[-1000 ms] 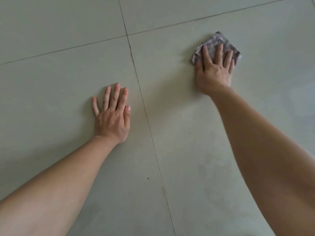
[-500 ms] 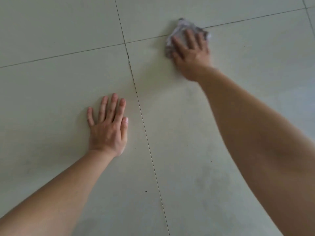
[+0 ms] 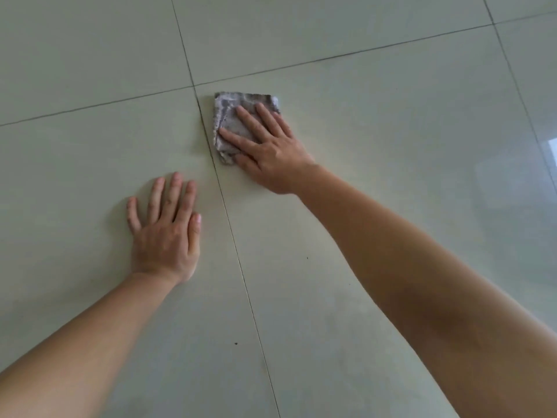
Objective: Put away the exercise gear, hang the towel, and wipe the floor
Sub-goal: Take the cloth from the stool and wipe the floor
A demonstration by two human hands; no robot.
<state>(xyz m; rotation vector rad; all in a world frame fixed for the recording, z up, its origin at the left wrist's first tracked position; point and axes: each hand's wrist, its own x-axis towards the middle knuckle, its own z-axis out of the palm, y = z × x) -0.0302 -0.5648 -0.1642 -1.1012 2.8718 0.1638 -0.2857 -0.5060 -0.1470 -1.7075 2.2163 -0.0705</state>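
Observation:
A folded grey mottled rag (image 3: 230,116) lies flat on the pale tiled floor (image 3: 391,122), just right of a grout line and near the corner where tiles meet. My right hand (image 3: 265,149) presses down on the rag with fingers spread, covering its near right part. My left hand (image 3: 167,233) rests palm down on the bare tile to the left of the grout line, fingers apart, holding nothing.
Dark grout lines (image 3: 238,260) cross the floor. A few small dark specks (image 3: 236,343) dot the tile near me. A bright reflection (image 3: 551,146) shows at the right edge.
My right hand has slid the rag leftward and back toward me, from the far tile joint to beside the vertical grout line. My left hand stays planted.

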